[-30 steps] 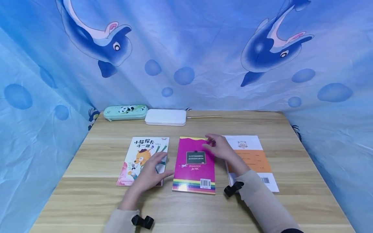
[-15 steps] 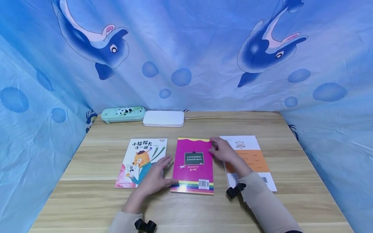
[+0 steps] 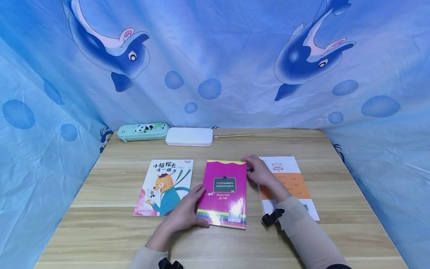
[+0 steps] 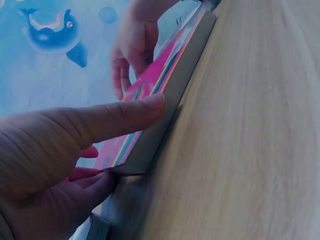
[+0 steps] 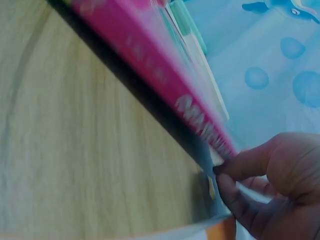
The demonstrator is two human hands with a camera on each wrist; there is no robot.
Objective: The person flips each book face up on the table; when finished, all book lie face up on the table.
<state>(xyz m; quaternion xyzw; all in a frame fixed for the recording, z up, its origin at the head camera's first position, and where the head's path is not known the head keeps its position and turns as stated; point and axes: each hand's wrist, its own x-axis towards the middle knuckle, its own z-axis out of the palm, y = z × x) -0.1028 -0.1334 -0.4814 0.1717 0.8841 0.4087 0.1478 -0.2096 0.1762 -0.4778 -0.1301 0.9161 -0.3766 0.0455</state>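
A pink book (image 3: 225, 209) with a rainbow band and a barcode lies between my hands in the head view, back cover up. My left hand (image 3: 184, 215) grips its near left corner; in the left wrist view the thumb lies on the page edge (image 4: 172, 95) and the fingers are at the side. With thumb and fingers, my right hand (image 3: 262, 173) pinches the far right corner. The right wrist view shows the pink spine (image 5: 165, 85) over a dark gap or shadow above the table, so the book looks slightly raised.
A picture book with an orange cat (image 3: 166, 186) lies to the left. On the right, an orange-and-white book (image 3: 290, 183) is partly under my right forearm. At the table's back are a green panda pencil case (image 3: 142, 132), a white flat case (image 3: 189, 136) and a thin stick (image 3: 234, 136).
My left hand has moved right from over the cat book to the pink book's near left corner. My right hand has closed on its far right corner, and the book has tilted slightly.
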